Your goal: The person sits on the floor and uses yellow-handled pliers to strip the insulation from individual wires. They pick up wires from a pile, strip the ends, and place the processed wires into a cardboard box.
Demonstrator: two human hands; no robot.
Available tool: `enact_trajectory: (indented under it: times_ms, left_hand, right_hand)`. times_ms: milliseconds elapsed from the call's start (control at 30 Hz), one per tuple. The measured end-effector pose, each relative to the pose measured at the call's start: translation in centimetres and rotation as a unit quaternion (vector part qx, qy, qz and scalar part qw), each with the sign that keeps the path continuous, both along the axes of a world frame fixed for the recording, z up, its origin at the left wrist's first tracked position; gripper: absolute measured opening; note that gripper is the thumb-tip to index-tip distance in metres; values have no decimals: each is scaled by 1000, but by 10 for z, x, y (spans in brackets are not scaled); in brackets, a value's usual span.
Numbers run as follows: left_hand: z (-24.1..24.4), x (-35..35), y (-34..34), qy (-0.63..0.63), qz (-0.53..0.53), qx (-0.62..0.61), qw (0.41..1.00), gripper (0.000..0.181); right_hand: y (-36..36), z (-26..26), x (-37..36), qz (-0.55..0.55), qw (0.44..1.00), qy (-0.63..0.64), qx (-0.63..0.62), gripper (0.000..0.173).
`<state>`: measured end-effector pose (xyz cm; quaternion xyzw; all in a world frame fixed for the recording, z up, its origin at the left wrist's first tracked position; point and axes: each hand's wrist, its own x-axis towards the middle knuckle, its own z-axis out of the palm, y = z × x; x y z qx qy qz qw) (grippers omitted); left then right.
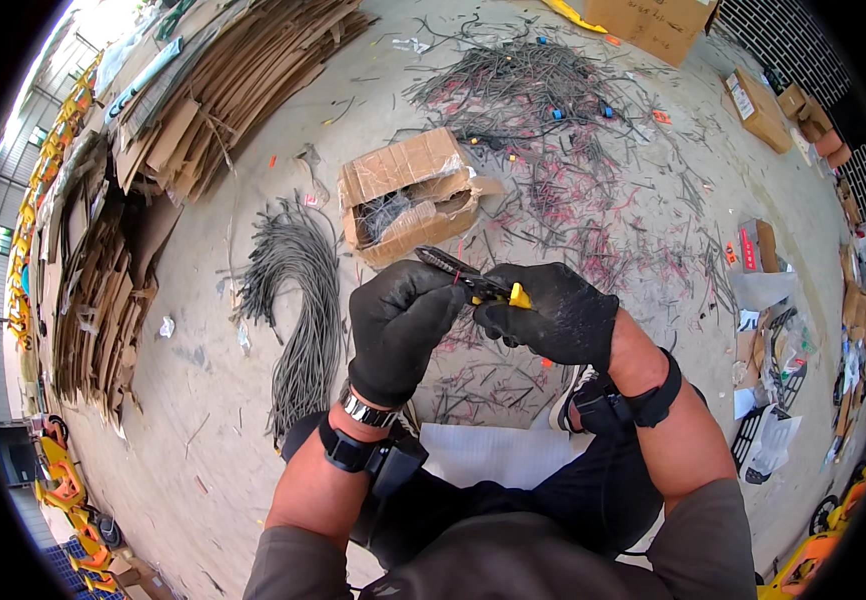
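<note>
Both my hands wear black work gloves and meet in front of me, above the floor. My right hand [553, 311] is closed around a black and yellow hand tool [520, 295], possibly a wire stripper. Its dark jaw end reaches left towards my other hand. Between the thumb and fingers of my left hand [406, 319] is a thin red wire [457, 276], right at the tool. The fingers hide most of the wire and part of the tool. A long bundle of grey cables [305, 315] lies on the floor left of my left hand.
Just beyond my hands stands an open, torn cardboard box [403, 161] holding dark material. A heap of cut grey cable pieces [515, 82] spreads behind it, with red wire scraps [613, 247] around. Flattened cardboard stacks [230, 90] line the left; packaging waste [774, 352] lies right.
</note>
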<state>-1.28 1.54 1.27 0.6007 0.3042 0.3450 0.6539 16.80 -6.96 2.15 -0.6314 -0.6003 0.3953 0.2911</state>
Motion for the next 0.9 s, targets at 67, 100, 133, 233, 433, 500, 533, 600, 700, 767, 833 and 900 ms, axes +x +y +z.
enact_trajectory:
  times_ms: [67,100,133,233,433,500,533,600,700,767,833,900]
  left_hand:
    - [0,0,0,-13,-2,-4,1000,9]
    - [0,0,0,-19,-3,-6,1000,9]
    - [0,-1,0,-20,-6,-10,1000,9]
    - [-1,-5,1,-29,-17,-27,999,9]
    - [3,-8,0,-28,-34,-46,998,10]
    - [0,-10,3,-44,-51,-48,997,10]
    - [-2,-11,5,-44,-55,-47,996,9]
    - [-6,-13,6,-44,-62,-46,996,9]
    - [-5,-15,10,-14,-79,-22,997,6]
    - [-3,-15,14,-20,-86,-54,995,5]
    - [-2,-15,18,0,-70,-48,996,7]
    - [-5,-13,22,46,-34,-5,998,10]
  right_hand:
    - [0,3,1,1,997,69,-46,36]
    - [1,4,1,2,992,103,-68,35]
    - [1,5,1,0,988,129,-83,33]
    - [1,7,1,-3,972,199,-125,28]
    - [-1,7,6,13,956,244,-160,29]
    - [-1,9,7,20,955,249,-162,31]
    - [-1,8,8,23,958,244,-151,32]
    - [-1,6,9,29,963,234,-131,34]
    - [1,8,12,31,956,234,-172,36]
    - [0,-2,12,34,970,202,-131,36]
    - [1,-4,12,37,989,122,-79,37]
    - [4,2,14,34,999,-10,-14,40]
